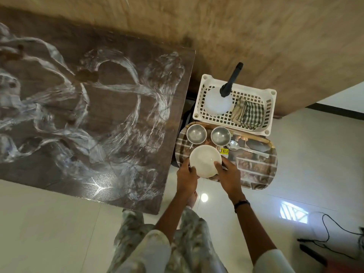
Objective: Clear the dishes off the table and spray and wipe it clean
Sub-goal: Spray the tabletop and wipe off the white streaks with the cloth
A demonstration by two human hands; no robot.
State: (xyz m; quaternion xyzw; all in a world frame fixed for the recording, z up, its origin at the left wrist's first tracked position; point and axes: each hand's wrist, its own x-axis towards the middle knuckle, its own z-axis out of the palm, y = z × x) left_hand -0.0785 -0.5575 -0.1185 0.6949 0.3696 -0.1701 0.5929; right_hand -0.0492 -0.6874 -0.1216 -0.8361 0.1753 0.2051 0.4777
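A white bowl (204,160) sits over the near left end of a patterned tray (256,174), gripped on both sides by my left hand (186,178) and my right hand (229,177). Behind it on the tray stand two steel cups (196,133) (220,135), and a steel spoon (244,148) lies to their right. Beyond the tray, a white plastic basket (202,99) holds a spray bottle (217,102) with a black nozzle and a folded checked cloth (249,113). The dark table (78,119) with white swirl patterns lies to the left, and no dishes show on it.
The tray and basket rest on something low beside the table's right edge. A beige wall runs behind. The pale tiled floor (49,223) shows below, with black cables and a dark device (325,243) at the far right. My patterned trousers are at the bottom.
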